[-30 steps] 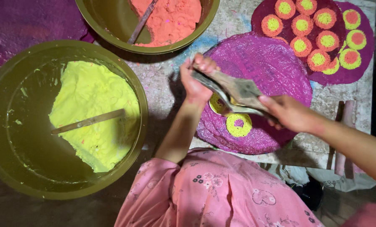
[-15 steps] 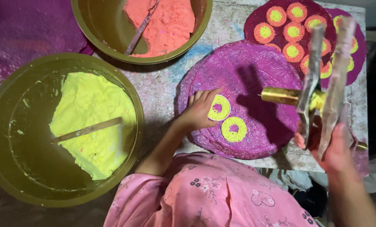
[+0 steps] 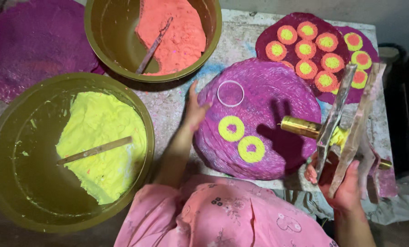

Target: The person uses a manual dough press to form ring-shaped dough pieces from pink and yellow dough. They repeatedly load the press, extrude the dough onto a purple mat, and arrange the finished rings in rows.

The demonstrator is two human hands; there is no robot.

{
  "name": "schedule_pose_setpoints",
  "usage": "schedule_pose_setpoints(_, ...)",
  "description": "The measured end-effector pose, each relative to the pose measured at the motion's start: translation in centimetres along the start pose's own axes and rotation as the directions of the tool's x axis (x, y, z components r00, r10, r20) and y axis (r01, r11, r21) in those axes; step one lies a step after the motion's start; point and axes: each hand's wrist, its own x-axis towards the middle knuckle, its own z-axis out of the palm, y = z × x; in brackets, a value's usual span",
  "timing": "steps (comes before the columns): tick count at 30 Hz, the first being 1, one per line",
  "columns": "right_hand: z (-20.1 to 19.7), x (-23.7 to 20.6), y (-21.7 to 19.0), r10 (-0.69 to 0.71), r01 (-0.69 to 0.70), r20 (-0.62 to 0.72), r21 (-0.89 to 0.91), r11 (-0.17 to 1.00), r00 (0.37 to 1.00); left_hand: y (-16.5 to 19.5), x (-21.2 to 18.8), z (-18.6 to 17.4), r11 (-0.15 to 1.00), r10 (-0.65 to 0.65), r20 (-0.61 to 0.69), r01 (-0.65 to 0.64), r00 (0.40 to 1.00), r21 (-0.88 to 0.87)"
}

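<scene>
While yellow paste (image 3: 99, 137) fills one bowl (image 3: 12, 192) (orange paste (image 3: 177, 32) another), hands work nearby

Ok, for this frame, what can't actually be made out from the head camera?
- Left hand: whether its fingertips touch the purple sheet or the white ring is unclear.
- Right hand: palm and grip hidden behind the flat metal blades.
- Brass tube: far end covered by the blades.
- Yellow-paste bowl: rim cut by the left edge.

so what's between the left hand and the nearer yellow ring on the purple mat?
Head view: only bare purple mat lies between the left hand and the nearer yellow ring. The clear ring mould sits above that stretch.
</scene>
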Motion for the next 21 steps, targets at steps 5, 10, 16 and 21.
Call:
schedule_pose_setpoints(5, 0.4, 0.9, 0.6, 0.049, -0.047, -0.071, 0.020, 0.999, 0.996, 0.3, -6.8, 0.2, 0.822, 0.325, -0.011, -0.277, 0.946, 0.498)
schedule_pose_setpoints(10, 1.1, 2.4, 1.1, 0.065, -0.065, 0.032, 0.015, 0.998, 0.997, 2.1, -8.6, 0.6, 0.559, 0.356, 0.177, -0.361, 0.917, 0.747)
schedule_pose_setpoints(16, 2.2, 2.7, 1.4, 0.081, -0.078, 0.070, -0.044, 0.996, 0.994, 1.1, -9.8, 1.1, 0.564, 0.316, 0.201, -0.354, 0.927, 0.746)
schedule_pose_setpoints(21, 2.4, 2.9, 1.9, 0.128, -0.123, 0.041, -0.108, 0.986, 0.991, 0.6, -11.2, 0.9, 0.519, 0.365, 0.231, -0.403, 0.902, 0.754)
